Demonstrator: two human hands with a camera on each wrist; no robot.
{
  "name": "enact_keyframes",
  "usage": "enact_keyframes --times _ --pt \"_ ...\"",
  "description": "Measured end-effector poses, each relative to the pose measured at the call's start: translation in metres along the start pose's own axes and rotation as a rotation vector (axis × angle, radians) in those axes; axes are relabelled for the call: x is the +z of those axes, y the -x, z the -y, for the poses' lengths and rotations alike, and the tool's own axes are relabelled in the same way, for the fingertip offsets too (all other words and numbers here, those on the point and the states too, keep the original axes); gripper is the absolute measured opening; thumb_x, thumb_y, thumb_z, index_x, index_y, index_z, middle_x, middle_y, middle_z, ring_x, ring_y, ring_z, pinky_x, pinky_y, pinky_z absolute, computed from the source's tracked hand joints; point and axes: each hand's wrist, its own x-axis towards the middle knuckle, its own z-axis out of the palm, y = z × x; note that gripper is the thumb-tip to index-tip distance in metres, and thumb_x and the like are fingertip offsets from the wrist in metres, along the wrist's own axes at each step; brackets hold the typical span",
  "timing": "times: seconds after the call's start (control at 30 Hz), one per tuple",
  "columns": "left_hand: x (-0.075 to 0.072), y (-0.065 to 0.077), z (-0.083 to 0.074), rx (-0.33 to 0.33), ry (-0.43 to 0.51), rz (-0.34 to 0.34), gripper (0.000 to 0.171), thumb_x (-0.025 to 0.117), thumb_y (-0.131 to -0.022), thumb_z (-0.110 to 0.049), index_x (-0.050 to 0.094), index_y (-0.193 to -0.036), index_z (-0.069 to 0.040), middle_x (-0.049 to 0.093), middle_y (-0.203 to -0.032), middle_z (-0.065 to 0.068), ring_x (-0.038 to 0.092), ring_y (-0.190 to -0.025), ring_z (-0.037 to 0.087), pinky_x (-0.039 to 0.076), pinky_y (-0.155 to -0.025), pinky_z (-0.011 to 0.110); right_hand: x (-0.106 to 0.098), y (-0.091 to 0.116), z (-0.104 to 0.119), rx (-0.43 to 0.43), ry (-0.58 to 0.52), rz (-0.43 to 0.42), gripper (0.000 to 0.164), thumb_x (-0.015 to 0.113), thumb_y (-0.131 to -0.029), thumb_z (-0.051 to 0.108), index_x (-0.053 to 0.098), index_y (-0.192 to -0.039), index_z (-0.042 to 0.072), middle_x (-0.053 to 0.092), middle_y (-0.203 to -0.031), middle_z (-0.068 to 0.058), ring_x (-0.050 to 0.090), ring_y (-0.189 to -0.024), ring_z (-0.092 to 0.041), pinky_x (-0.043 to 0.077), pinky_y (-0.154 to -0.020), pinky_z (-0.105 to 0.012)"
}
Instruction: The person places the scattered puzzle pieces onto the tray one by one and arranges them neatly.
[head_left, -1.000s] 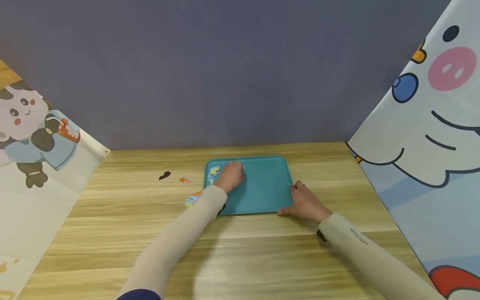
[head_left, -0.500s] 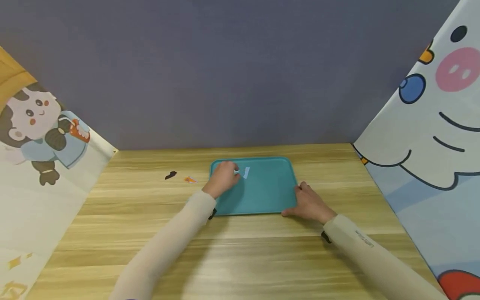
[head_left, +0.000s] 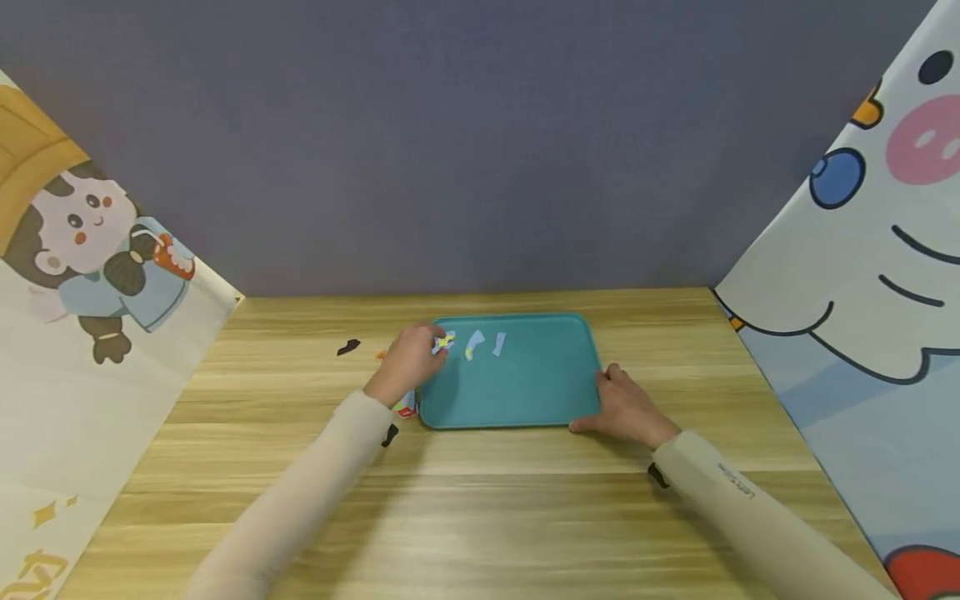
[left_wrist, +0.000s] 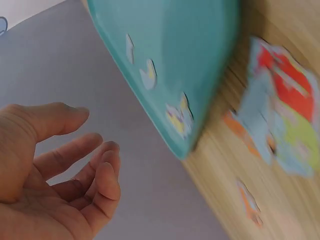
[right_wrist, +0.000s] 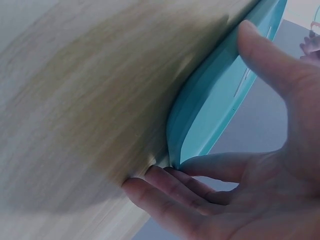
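A teal tray (head_left: 517, 392) lies on the wooden table. My right hand (head_left: 622, 408) holds its near right corner, the thumb on the near rim and the fingers along the right side. Along the tray's far left part lie a pale blue strip (head_left: 499, 344), a pale piece with a yellow tip (head_left: 474, 343) and a yellow-and-blue piece (head_left: 446, 340), all small flat cut-outs. My left hand (head_left: 410, 362) hovers over the tray's left edge, right by the yellow-and-blue piece. In the left wrist view its fingers are loosely bent with nothing between them.
Left of the tray lie a dark cut-out piece (head_left: 348, 346) and an orange cut-out (left_wrist: 248, 202). Several overlapping red, green and blue cut-outs (left_wrist: 290, 105) sit by the tray's left edge, partly behind my left arm. A grey partition (head_left: 480, 150) rises at the table's far edge.
My left hand has drawn back leftward from inside the tray to its left edge, uncovering the three pieces there. My right hand keeps its hold on the corner.
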Motion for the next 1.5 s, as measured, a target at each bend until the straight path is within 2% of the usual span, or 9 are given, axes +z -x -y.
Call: enact_keyframes --times 0.23,0.4,0.5,0.73,1.0,1.27,1.37,1.5 --pt "-0.015 0.020 0.021 -0.025 -0.013 -0.014 0.034 0.069 -0.084 -0.009 0.062 -0.116 0.002 0.063 -0.103 0.018 0.060 -0.088 0.027 0.050 -0.071 0.039 -0.001 0.001 -0.002 0.010 0.008 0.002 0.109 0.079 -0.068 0.054 0.034 -0.132 -0.023 0.043 -0.117 -0.030 0.048 -0.105 -0.040 0.043 -0.088 -0.050" --pt "-0.020 0.033 0.036 -0.029 -0.043 0.013 0.037 0.072 -0.081 -0.008 0.062 -0.115 0.003 0.061 -0.099 0.017 0.058 -0.089 0.029 0.049 -0.074 0.041 -0.001 0.002 -0.004 0.015 0.014 0.006 0.109 0.078 -0.069 0.054 0.033 -0.131 -0.023 0.041 -0.120 -0.033 0.046 -0.109 -0.043 0.041 -0.090 -0.051" --pt "-0.019 0.040 0.044 -0.033 -0.057 0.058 0.040 0.073 -0.080 -0.008 0.061 -0.116 0.003 0.061 -0.099 0.018 0.058 -0.088 0.030 0.049 -0.074 0.042 0.000 0.002 -0.006 0.017 0.016 0.004 0.109 0.078 -0.069 0.054 0.033 -0.131 -0.024 0.042 -0.119 -0.032 0.046 -0.108 -0.042 0.041 -0.090 -0.051" --pt "-0.010 0.053 0.058 -0.050 -0.055 0.181 0.048 0.077 -0.078 -0.014 0.059 -0.120 0.001 0.060 -0.104 0.018 0.057 -0.095 0.032 0.046 -0.083 0.046 0.001 0.003 -0.006 0.021 0.007 0.003 0.110 0.078 -0.069 0.054 0.032 -0.132 -0.023 0.042 -0.118 -0.032 0.046 -0.108 -0.042 0.041 -0.090 -0.051" --pt "0.005 0.056 0.060 -0.013 -0.086 0.205 0.049 0.082 -0.072 -0.022 0.063 -0.113 -0.002 0.057 -0.095 0.011 0.055 -0.087 0.027 0.045 -0.079 0.043 0.001 0.002 -0.006 0.026 -0.002 0.002 0.110 0.078 -0.069 0.054 0.032 -0.132 -0.023 0.042 -0.118 -0.031 0.046 -0.107 -0.041 0.041 -0.090 -0.051" --pt "0.009 0.052 0.054 -0.068 -0.082 0.233 0.063 0.080 -0.075 -0.029 0.055 -0.125 -0.001 0.051 -0.119 0.018 0.049 -0.108 0.033 0.042 -0.091 0.047 0.000 0.000 -0.005 0.019 0.007 -0.002 0.111 0.078 -0.069 0.054 0.031 -0.133 -0.023 0.042 -0.118 -0.031 0.046 -0.106 -0.041 0.041 -0.089 -0.051" --pt "0.012 0.050 0.054 -0.060 -0.087 0.232 0.056 0.077 -0.078 -0.028 0.057 -0.122 0.000 0.052 -0.118 0.017 0.049 -0.107 0.032 0.043 -0.090 0.045 0.000 0.001 -0.004 0.015 0.009 -0.006 0.110 0.078 -0.069 0.054 0.031 -0.133 -0.023 0.042 -0.119 -0.031 0.047 -0.107 -0.041 0.041 -0.090 -0.051" --pt "0.012 0.050 0.056 -0.040 -0.082 0.197 0.039 0.072 -0.080 -0.016 0.061 -0.113 0.002 0.053 -0.111 0.016 0.050 -0.102 0.032 0.043 -0.089 0.044 0.000 0.000 -0.002 0.011 0.013 -0.010 0.110 0.078 -0.069 0.053 0.031 -0.133 -0.023 0.042 -0.119 -0.031 0.047 -0.107 -0.041 0.041 -0.090 -0.051"
